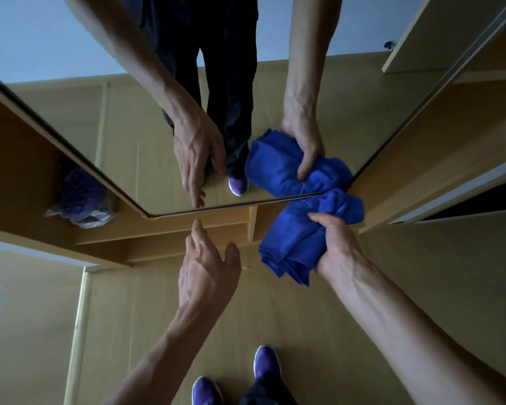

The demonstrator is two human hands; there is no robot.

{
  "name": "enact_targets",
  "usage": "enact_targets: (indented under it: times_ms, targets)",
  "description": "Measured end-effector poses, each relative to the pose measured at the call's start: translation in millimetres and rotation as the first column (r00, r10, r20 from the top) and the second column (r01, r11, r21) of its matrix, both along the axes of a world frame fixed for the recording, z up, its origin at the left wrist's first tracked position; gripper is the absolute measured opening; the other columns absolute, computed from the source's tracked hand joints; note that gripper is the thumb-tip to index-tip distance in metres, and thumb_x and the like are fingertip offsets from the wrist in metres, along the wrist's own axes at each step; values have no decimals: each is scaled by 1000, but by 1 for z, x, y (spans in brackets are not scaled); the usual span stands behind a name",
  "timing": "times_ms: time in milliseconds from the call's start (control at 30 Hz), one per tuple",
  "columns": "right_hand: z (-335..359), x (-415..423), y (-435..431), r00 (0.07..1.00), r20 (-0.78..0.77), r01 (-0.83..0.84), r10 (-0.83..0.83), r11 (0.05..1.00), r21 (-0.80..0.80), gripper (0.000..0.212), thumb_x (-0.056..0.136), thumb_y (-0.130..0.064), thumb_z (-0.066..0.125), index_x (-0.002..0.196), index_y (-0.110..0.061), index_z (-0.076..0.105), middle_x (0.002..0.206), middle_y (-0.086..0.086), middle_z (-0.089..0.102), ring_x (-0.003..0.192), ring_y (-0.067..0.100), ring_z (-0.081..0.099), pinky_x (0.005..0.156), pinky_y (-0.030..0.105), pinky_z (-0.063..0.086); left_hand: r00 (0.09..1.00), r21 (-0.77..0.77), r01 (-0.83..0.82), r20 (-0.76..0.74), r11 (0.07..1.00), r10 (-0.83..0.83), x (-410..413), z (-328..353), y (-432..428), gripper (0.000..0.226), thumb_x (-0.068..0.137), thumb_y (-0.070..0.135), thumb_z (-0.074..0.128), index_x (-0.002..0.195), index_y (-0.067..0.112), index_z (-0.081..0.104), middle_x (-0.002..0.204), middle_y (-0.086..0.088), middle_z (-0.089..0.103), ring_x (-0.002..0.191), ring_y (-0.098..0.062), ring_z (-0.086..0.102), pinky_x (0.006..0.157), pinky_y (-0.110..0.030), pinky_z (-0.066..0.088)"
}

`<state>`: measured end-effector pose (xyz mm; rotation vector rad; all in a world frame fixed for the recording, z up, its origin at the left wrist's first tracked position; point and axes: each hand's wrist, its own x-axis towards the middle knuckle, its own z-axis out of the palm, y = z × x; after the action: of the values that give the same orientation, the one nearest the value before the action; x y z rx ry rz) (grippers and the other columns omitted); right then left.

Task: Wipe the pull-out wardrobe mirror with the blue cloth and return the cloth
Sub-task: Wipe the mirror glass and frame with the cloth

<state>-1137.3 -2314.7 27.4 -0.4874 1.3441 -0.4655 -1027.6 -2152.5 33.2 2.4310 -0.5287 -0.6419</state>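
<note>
While the person stands facing the pull-out mirror (129, 127), the right hand (338, 244) reaches forward from the lower right, its fingers (319, 218) curled tightly round the bunched blue cloth (298, 244). That cloth bulges out to the left of the fist and above it, its top fold just beside the mirror's bottom edge near the lower right corner; whether it touches the glass cannot be told. The left hand (208, 264) stretches up from the lower left with nothing in it, fingers straight and loosely spread, the longest fingertip just short of the mirror's bottom edge. Both arms are bare. Purple shoes (265, 361) stand on the wooden floor (319, 331) below, and the glass reflects hands, cloth and dark trousers.
</note>
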Motion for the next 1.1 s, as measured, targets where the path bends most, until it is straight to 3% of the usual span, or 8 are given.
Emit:
enact_targets:
  times_ms: [233, 367, 467, 533, 667, 833, 967, 1100]
  targets:
    - [0, -18, -12, 997, -57, -51, 49, 998, -35, 42, 79, -18, 71, 116, 0, 67, 110, 19, 73, 96, 36, 73, 91, 52, 57, 888, -33, 407, 250, 913, -387, -40, 31, -33, 55, 95, 30, 58, 146, 17, 44, 130, -2, 57, 113, -24, 58, 87, -34, 46]
    - [-4, -27, -22, 995, -95, -5, -2, 997, -73, 36, 82, -19, 71, 113, -2, 66, 101, 12, 73, 86, 28, 73, 67, 36, 56, 752, -21, 585, 390, 811, -532, -50, 50, -59, 53, 93, 27, 53, 146, 22, 47, 130, 4, 58, 112, -20, 55, 93, -31, 46]
    - [-2, -31, -30, 997, -41, 61, -64, 995, -85, 38, 81, -13, 72, 117, -5, 66, 111, 14, 73, 95, 33, 72, 85, 47, 59, 644, 54, 671, 452, 740, -617, -50, 62, -76, 54, 95, 25, 46, 149, 22, 44, 138, 6, 54, 122, -17, 48, 104, -29, 40]
    - [-2, -31, -29, 999, -7, 48, -49, 996, -77, 36, 82, -12, 72, 117, -7, 67, 112, 16, 73, 98, 36, 72, 90, 51, 57, 574, 106, 708, 489, 698, -657, -50, 72, -88, 49, 97, 22, 43, 144, 17, 49, 138, 2, 54, 126, -20, 46, 105, -32, 39]
    - [-4, -30, -22, 997, 69, -32, 35, 998, -45, 19, 82, -9, 69, 101, -10, 70, 90, 14, 72, 79, 31, 71, 61, 36, 54, 422, 206, 774, 538, 599, -730, -57, 98, -113, 42, 99, 14, 45, 139, 9, 55, 147, -5, 50, 144, -23, 35, 111, -34, 34]
    - [1, -43, -34, 1000, -10, -6, 5, 995, -97, 7, 78, -9, 65, 81, -14, 61, 59, -1, 66, 60, 22, 65, 60, 31, 50, 199, 334, 818, 601, 469, -774, -60, 120, -140, 46, 97, 13, 37, 140, 17, 50, 149, 3, 42, 145, -16, 29, 105, -31, 30]
    - [8, -53, -43, 999, -32, 31, -38, 984, -174, 16, 83, -5, 62, 71, -15, 56, 43, -12, 58, 38, 5, 58, 39, 16, 42, 54, 426, 805, 641, 414, -765, -66, 140, -151, 50, 94, 12, 32, 140, 14, 52, 149, 1, 45, 145, -17, 31, 105, -32, 31]
    - [16, -59, -53, 998, -22, 58, -65, 971, -233, 16, 81, -5, 62, 74, -18, 60, 47, -15, 62, 44, 1, 61, 52, 23, 44, -127, 564, 744, 647, 359, -752, -67, 164, -172, 42, 99, 9, 26, 133, 13, 50, 144, 0, 44, 146, -20, 27, 98, -33, 34]
